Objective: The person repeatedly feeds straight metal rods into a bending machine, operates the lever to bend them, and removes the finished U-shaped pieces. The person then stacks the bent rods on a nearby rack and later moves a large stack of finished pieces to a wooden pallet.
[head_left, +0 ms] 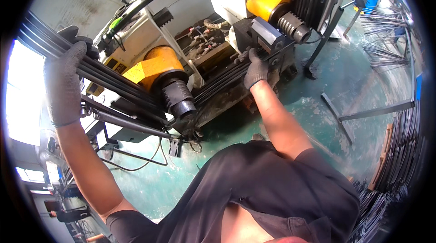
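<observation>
My left hand (66, 81), in a grey work glove, is raised at the far left and wrapped around a bundle of long dark metal rods (120, 81). The bundle slopes down to the left yellow machine head (159, 63) and its ridged black cylinder (180, 97). More rods (222, 79) lie side by side along the middle of the machine. On their right end rests my gloved right hand (257, 70), fingers curled over them and thumb up, beside a dark steel clamp block (268, 34). The rods hide some fingertips of both hands.
A second yellow head (272, 0) with a ridged cylinder (293, 27) stands at the upper right, dark rods rising beside it. A steel stand (324, 40) and a floor frame (377, 110) are to the right. Rod stacks (399, 147) line the right edge. A cable (136, 168) hangs lower left.
</observation>
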Action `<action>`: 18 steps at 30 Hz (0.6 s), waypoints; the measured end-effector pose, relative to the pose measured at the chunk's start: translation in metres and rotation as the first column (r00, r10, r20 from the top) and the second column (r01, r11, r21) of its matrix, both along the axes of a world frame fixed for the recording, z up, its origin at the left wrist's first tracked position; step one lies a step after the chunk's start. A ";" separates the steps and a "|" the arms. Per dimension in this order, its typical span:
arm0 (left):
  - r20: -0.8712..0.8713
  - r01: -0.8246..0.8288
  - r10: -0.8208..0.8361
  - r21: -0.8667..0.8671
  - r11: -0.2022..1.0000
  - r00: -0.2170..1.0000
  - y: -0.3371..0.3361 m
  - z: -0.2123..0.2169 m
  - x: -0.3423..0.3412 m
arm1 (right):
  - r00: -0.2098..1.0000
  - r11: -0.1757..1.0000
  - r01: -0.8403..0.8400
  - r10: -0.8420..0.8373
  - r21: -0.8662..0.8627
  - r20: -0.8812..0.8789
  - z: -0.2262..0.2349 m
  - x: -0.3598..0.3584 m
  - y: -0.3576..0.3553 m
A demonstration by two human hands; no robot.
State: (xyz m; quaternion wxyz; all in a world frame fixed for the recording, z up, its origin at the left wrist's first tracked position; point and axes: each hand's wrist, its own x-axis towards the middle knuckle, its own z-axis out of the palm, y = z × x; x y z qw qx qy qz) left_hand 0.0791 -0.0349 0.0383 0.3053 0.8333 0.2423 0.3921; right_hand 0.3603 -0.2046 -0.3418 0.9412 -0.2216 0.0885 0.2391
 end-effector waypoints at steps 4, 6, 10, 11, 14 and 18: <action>-0.050 0.023 -0.020 0.051 0.998 0.999 0.000 -0.003 -0.013 | 0.990 0.982 0.044 -0.018 -0.186 0.140 0.026 -0.018 -0.004; -0.074 0.133 -0.134 -0.011 0.991 0.988 0.013 -0.009 -0.018 | 0.990 0.989 -0.001 0.022 -0.146 0.139 -0.006 -0.005 -0.009; -0.137 0.139 -0.139 -0.008 0.990 0.981 0.025 -0.003 -0.026 | 1.000 0.989 -0.003 0.006 -0.150 0.023 -0.013 0.000 -0.001; -0.128 0.127 -0.130 -0.027 0.992 0.983 0.020 -0.001 -0.027 | 1.000 0.982 -0.021 0.018 -0.189 -0.020 -0.007 0.000 0.001; -0.115 0.107 -0.111 -0.037 0.994 0.987 0.016 0.003 -0.023 | 1.000 0.989 -0.001 0.005 -0.148 0.022 -0.010 0.003 0.001; -0.056 -0.076 0.084 0.138 0.988 0.995 0.003 0.003 -0.022 | 0.998 0.995 -0.056 0.057 -0.079 0.010 -0.013 0.000 0.002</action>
